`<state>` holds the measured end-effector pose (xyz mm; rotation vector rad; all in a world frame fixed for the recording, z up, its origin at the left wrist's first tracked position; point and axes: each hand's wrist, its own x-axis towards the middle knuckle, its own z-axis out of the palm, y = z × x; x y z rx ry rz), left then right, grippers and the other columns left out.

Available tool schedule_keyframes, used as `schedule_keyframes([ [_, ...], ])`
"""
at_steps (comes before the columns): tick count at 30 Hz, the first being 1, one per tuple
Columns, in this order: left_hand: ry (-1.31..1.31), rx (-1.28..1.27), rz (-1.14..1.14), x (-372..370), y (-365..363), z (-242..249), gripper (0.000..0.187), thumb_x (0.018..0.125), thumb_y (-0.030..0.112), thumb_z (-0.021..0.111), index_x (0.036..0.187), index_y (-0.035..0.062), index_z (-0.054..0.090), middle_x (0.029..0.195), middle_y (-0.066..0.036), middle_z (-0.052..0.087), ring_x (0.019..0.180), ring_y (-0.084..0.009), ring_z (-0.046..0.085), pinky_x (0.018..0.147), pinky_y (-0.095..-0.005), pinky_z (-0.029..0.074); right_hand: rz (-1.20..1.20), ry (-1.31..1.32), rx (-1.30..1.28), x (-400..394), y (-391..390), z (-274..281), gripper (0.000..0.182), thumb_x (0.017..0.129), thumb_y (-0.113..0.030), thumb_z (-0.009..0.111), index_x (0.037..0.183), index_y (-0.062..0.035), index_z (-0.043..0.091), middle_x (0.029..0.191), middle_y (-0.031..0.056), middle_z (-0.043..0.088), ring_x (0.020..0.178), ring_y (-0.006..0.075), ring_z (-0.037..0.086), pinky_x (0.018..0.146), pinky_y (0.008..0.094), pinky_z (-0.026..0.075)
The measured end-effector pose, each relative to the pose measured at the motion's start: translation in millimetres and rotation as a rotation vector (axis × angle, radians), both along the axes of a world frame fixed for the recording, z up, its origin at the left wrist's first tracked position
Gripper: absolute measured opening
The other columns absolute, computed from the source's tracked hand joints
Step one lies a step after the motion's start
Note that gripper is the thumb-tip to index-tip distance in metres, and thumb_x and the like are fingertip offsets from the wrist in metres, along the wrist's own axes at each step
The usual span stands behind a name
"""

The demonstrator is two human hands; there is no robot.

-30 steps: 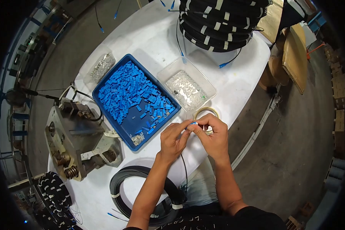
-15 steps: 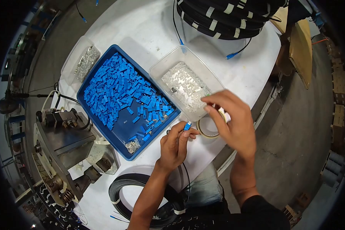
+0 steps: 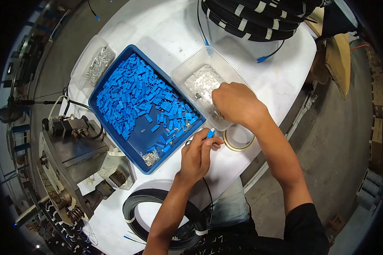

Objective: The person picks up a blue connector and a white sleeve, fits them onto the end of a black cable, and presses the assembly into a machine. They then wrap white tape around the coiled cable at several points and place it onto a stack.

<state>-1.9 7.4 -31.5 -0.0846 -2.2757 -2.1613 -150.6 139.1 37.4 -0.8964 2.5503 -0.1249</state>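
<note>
Between the thumb and fingers of my left hand (image 3: 195, 158) is a blue cable connector (image 3: 210, 133) with a whitish tip, pointing up and away from me. A black cable (image 3: 209, 193) runs down from that hand. My right hand (image 3: 236, 104) reaches into the clear plastic container (image 3: 179, 69), over small white plastic pieces (image 3: 202, 80). Its fingertips are hidden beneath the back of the hand. Left of the container sits a blue tray (image 3: 134, 148) with many loose blue connector housings (image 3: 136, 91).
A roll of tape (image 3: 239, 148) lies by the container's near corner. Coiled black cable (image 3: 134, 204) rests at the near edge, and a larger bundle (image 3: 255, 19) stands at the back. A metal machine (image 3: 78, 148) is on the left, beside a tub of metal parts (image 3: 100, 63).
My right hand has moved left and away from me, from the container's near right corner into the container. My left hand keeps its hold on the connector. The view has shifted slightly.
</note>
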Motion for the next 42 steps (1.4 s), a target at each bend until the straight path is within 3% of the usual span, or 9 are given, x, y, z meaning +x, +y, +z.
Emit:
schedule_keyframes([
  [8,0.044,0.022,0.017,1,-1,0,0.019,0.103,0.009,0.045,0.117,-0.0037,0.05,0.088,-0.014,0.07,0.072,-0.0149,0.064,0.069,-0.0276,0.053,-0.054,0.05,-0.081,6,11,-16,0.01,0.069,-0.004,0.069,0.079,-0.0007,0.07,0.081,0.0191,0.069,0.076,0.0342,0.07,0.067,0.0405,0.057],
  [10,-0.022,-0.058,-0.028,3,-4,3,0.018,0.104,0.009,0.042,0.116,-0.0034,0.048,0.083,-0.008,0.06,0.067,-0.0104,0.055,0.062,-0.0244,0.047,-0.076,0.09,-0.164,9,17,-20,0.011,0.069,-0.004,0.069,0.079,0.0001,0.069,0.081,0.0197,0.069,0.075,0.0346,0.07,0.066,0.0408,0.056],
  [18,0.077,-0.106,0.077,4,-6,1,0.018,0.101,0.009,0.048,0.116,-0.0015,0.049,0.081,-0.001,0.051,0.069,-0.0059,0.044,0.063,-0.0212,0.038,-0.412,-0.017,-1.044,42,23,1,0.008,0.081,-0.002,0.065,0.088,0.0012,0.064,0.079,0.0123,0.066,0.066,0.0232,0.065,0.062,0.0316,0.05],
  [19,0.105,-0.126,0.095,5,-6,1,0.019,0.1,0.009,0.05,0.117,-0.0014,0.049,0.083,-0.001,0.051,0.069,-0.0053,0.043,0.063,-0.0209,0.038,-0.425,-0.038,-1.121,50,23,-3,0.009,0.083,-0.001,0.065,0.092,0.0017,0.066,0.082,0.0108,0.066,0.067,0.0173,0.063,0.061,0.0275,0.048],
  [22,0.189,-0.102,0.16,2,-5,3,0.02,0.099,0.008,0.052,0.117,-0.001,0.05,0.084,0.0,0.051,0.07,-0.0048,0.043,0.063,-0.0211,0.037,-0.439,-0.062,-1.243,69,17,-5,0.011,0.083,0.0,0.065,0.094,0.0023,0.068,0.085,0.0104,0.067,0.07,0.0159,0.063,0.062,0.0266,0.048],
  [25,0.195,-0.154,0.217,2,-7,6,0.016,0.097,0.003,0.055,0.111,-0.0025,0.054,0.084,-0.007,0.06,0.067,-0.008,0.05,0.059,-0.0232,0.043,-0.479,-0.15,-1.285,83,14,0,0.013,0.084,0.001,0.065,0.096,0.0025,0.07,0.089,0.0109,0.067,0.075,0.0159,0.063,0.065,0.0262,0.048],
  [31,0.171,-0.078,0.21,3,-7,2,0.015,0.096,0.004,0.056,0.109,-0.0026,0.056,0.083,-0.006,0.06,0.065,-0.0073,0.049,0.058,-0.0226,0.042,-0.51,-0.143,-1.286,94,8,0,0.015,0.085,0.001,0.065,0.099,0.0019,0.07,0.09,0.0109,0.067,0.08,0.0162,0.064,0.07,0.0258,0.05],
  [36,0.146,-0.133,0.2,5,-11,-4,0.016,0.097,0.006,0.056,0.11,-0.0027,0.056,0.08,-0.005,0.059,0.063,-0.0065,0.048,0.056,-0.0222,0.041,-0.687,-0.271,-1.541,100,2,-11,0.022,0.083,0.004,0.067,0.104,0.0034,0.068,0.088,0.0096,0.066,0.08,0.0143,0.064,0.074,0.0246,0.05],
  [42,0.132,-0.089,0.202,6,-10,-7,0.016,0.097,0.007,0.055,0.11,-0.0031,0.056,0.079,-0.005,0.059,0.065,-0.0077,0.05,0.057,-0.0235,0.041,-0.579,-0.135,-1.466,99,5,-15,0.018,0.082,0.006,0.068,0.101,0.0054,0.068,0.093,0.0116,0.068,0.083,0.0136,0.065,0.074,0.0241,0.05],
])
